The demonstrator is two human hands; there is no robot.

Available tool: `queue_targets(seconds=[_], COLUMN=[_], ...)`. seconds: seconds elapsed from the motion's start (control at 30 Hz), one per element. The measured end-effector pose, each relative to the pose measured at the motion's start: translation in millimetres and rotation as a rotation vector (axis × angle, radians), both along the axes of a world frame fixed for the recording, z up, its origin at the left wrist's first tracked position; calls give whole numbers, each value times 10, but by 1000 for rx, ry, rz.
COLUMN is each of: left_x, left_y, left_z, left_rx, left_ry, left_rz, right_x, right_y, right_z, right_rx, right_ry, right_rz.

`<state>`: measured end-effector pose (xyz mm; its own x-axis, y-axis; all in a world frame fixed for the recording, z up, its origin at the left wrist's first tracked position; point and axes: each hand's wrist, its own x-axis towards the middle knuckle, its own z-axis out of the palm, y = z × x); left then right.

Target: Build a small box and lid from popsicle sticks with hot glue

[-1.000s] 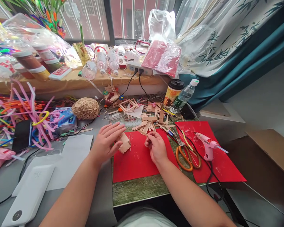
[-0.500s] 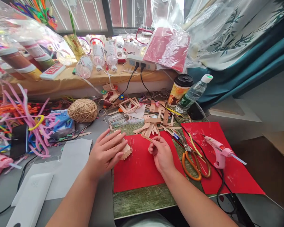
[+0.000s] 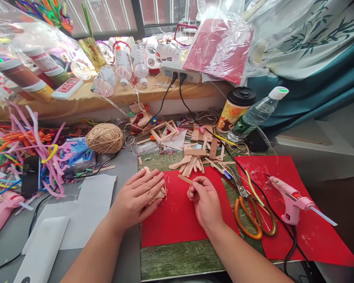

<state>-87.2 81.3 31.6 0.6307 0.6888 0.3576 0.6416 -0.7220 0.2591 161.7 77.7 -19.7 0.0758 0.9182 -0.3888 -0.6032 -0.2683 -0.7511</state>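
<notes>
In the head view, a flat pale wooden stick (image 3: 185, 179) pinched in the right hand (image 3: 205, 201), a scallop-edged pale wooden piece (image 3: 163, 193) partly covered by the flattened left hand (image 3: 138, 196), a red sheet (image 3: 177, 224) spread between them.

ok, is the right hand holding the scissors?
No, the right hand pinches a wooden stick, and the scissors lie apart from it.

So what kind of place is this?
It looks like a craft corner by a window: there's a pile of wooden sticks, a pink glue gun at the right and a big ball of twine.
</notes>
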Motion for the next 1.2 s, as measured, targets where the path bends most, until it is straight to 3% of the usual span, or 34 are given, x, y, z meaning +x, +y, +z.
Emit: queue_targets(seconds=[0.3, 0.5, 0.63, 0.87, 1.07, 1.13, 1.2], left_x=[17, 19, 43, 99, 12, -9, -2], left_y=[-3, -11, -47, -53, -55, -59, -51], left_z=[5, -20, -67, -82, 11, 4, -41], left_rx=[-1, 23, 91, -71, 107, 125, 86], left_ry=[-44, -76, -216, -328, -559, -581, -521], left_rz=[-5, 7, 160, 358, 532, 535, 457], right_x=[-31, 21, 78, 61, 30, 24, 15], right_y=[-81, -82, -52, -21, 3, 6, 0], right_z=[-23, 60, 145, 36, -45, -46, -50], right_rx=[101, 174, 228, 227, 199, 191, 191], right_ry=[-109, -255, -277, -186, -187, -191, -206], right_rz=[46, 113, 57, 11, 4, 6, 16])
